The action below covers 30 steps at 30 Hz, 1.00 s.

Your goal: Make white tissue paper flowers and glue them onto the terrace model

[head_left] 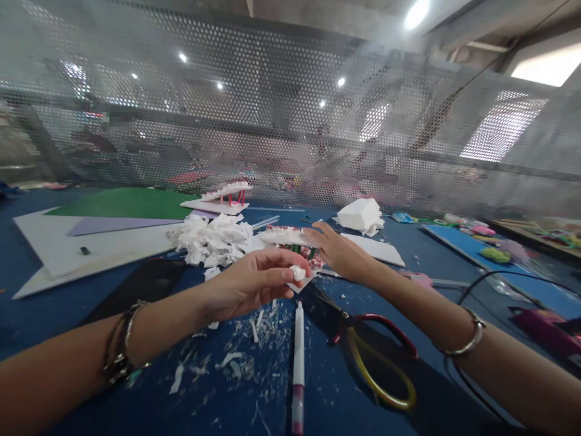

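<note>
My left hand pinches a small crumpled white paper ball between thumb and fingertips. Just behind it stands a small craft model with a white crumpled-paper top, green posts and red-and-white speckled parts. The fingers of my right hand close on the right end of this model; their tips are partly hidden. Left of the model lies a heap of crumpled white paper. Below my hands are a white pen-like stick and scissors with red and yellow handles.
Paper scraps litter the blue table. A similar model with red posts stands at the back left, near green sheet material. Folded white paper lies behind my right hand. A black cable and blue board are at right.
</note>
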Each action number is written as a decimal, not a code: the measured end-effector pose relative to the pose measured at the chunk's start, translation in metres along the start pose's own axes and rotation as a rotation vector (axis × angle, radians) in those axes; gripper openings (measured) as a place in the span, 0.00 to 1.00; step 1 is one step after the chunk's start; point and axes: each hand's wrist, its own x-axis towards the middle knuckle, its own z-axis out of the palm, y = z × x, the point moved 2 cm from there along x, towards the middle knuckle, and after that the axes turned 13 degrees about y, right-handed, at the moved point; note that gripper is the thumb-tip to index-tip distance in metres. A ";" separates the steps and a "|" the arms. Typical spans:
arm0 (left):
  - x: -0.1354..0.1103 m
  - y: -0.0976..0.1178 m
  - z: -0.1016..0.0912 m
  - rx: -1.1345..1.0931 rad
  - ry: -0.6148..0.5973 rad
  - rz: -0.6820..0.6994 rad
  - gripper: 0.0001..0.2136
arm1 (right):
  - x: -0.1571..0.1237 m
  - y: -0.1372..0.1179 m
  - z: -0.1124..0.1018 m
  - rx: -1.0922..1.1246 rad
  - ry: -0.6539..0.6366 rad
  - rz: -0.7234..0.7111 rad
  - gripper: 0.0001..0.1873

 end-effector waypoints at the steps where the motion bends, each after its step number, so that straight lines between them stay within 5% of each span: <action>1: -0.001 0.002 0.000 0.009 0.006 0.009 0.05 | -0.001 0.001 -0.003 0.000 0.003 0.007 0.24; 9: 0.004 0.017 -0.013 0.357 0.049 0.161 0.03 | -0.017 -0.008 -0.042 0.053 0.070 0.016 0.19; 14: 0.004 0.021 -0.019 0.792 -0.024 0.417 0.04 | -0.047 -0.059 -0.041 0.113 -0.194 -0.379 0.19; 17: 0.002 0.010 -0.023 0.987 0.018 0.477 0.06 | -0.062 -0.082 -0.031 0.033 -0.192 -0.493 0.16; 22: -0.006 -0.013 -0.030 1.200 0.029 0.462 0.07 | -0.066 -0.089 -0.028 0.000 -0.109 -0.504 0.05; 26: -0.011 -0.024 -0.032 1.227 0.002 0.418 0.09 | -0.068 -0.077 -0.038 -0.026 -0.005 -0.483 0.06; 30: -0.013 -0.033 -0.031 1.227 -0.061 0.385 0.11 | -0.074 -0.063 -0.047 0.075 0.074 -0.315 0.09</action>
